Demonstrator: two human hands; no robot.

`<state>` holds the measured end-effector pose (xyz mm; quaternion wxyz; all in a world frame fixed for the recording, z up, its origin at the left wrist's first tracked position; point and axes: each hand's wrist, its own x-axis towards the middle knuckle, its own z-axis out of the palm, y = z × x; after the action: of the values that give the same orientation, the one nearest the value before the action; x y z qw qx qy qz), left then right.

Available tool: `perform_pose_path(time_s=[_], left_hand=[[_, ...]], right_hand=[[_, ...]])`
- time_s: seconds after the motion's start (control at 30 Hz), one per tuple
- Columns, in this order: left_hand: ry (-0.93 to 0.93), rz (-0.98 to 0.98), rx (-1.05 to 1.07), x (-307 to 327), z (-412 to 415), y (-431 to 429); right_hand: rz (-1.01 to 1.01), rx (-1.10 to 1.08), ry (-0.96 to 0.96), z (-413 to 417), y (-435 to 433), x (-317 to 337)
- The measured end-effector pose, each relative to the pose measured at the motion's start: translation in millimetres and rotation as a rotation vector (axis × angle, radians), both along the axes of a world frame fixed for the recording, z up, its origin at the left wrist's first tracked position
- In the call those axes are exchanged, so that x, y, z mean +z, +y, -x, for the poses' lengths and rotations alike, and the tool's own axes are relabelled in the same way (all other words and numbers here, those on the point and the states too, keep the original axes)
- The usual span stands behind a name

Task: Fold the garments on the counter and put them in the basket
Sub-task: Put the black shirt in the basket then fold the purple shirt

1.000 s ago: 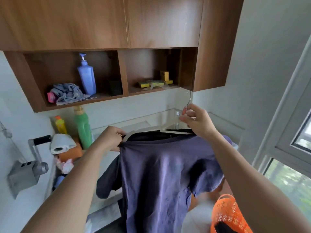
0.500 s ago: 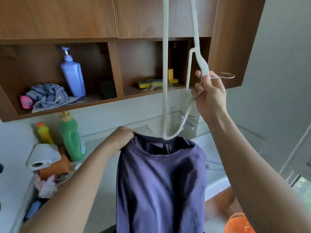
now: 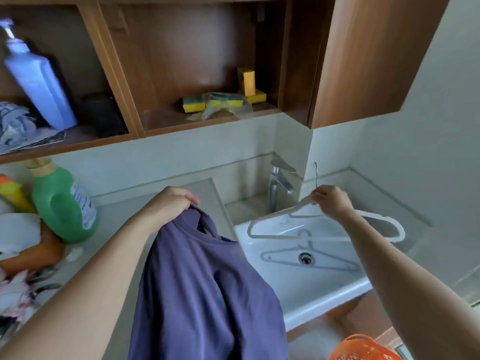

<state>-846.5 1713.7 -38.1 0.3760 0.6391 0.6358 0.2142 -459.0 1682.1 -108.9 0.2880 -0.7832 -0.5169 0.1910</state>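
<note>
the left hand (image 3: 171, 203) clenches a bunched handful of the purple shirt (image 3: 202, 294) at the collar. the shirt hangs down from that grip in front of the near edge of the counter (image 3: 122, 224). the orange basket (image 3: 363, 348) sits low at the right, below the counter's front edge and apart from the shirt. the right hand (image 3: 331, 203) pinches a white hanger (image 3: 285, 237) at the base of its hook and holds it over the sink (image 3: 324, 302) at the counter's right end, clear of the shirt. a second hanger (image 3: 281, 251) lies in the sink beside the drain.

the shirt looks thin, soft and light, with no stiffness. held from one point it droops and twists, so it probably won't fold neatly in the air. i judge it wants both hands, one at each shoulder seam, to spread it flat on the bare counter left of the sink. the hanger looks light and rigid, easy to set down first. a trailing hem could slip into the sink.
</note>
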Motion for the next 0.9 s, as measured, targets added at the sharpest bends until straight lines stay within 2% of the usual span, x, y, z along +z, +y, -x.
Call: perform_pose_path(time_s=[0.17, 0.3, 0.37, 0.47, 0.53, 0.63, 0.77, 0.83, 0.9], left_hand=[[0.052, -0.017, -0.041, -9.1, -6.0, 10.6], [0.006, -0.002, -0.060, -16.2, -3.1, 20.9], [0.009, 0.010, -0.102, -21.7, -1.6, 25.3], [0.029, -0.032, -0.160, -24.8, 3.0, 26.9], [0.017, -0.115, -0.145, -21.5, 10.1, 24.5], [0.001, -0.249, -0.073, -11.2, 29.4, 16.8], [0.039, -0.441, 0.146, 1.0, 79.7, 14.1], [0.023, -0.473, 0.270, 3.3, 111.0, 17.7], [0.064, -0.432, 0.371, 1.1, 139.7, 19.4]], right_hand=[[0.199, -0.046, 0.008, -29.4, 32.6, -68.5], [0.113, -0.097, -0.016, 4.1, 54.4, -78.2], [0.066, 0.083, -0.003, 41.3, 62.0, -71.7], [0.185, 0.562, 0.116, 110.5, 60.1, -66.3], [0.245, 0.746, 0.157, 154.8, 56.1, -65.2], [0.331, 0.831, 0.131, 192.5, 57.6, -65.6], [0.585, 0.980, -0.004, 216.4, 61.7, -47.3], [0.523, 0.906, -0.011, 229.5, 64.8, -34.0], [0.441, 0.777, 0.067, 234.8, 72.7, -19.6]])
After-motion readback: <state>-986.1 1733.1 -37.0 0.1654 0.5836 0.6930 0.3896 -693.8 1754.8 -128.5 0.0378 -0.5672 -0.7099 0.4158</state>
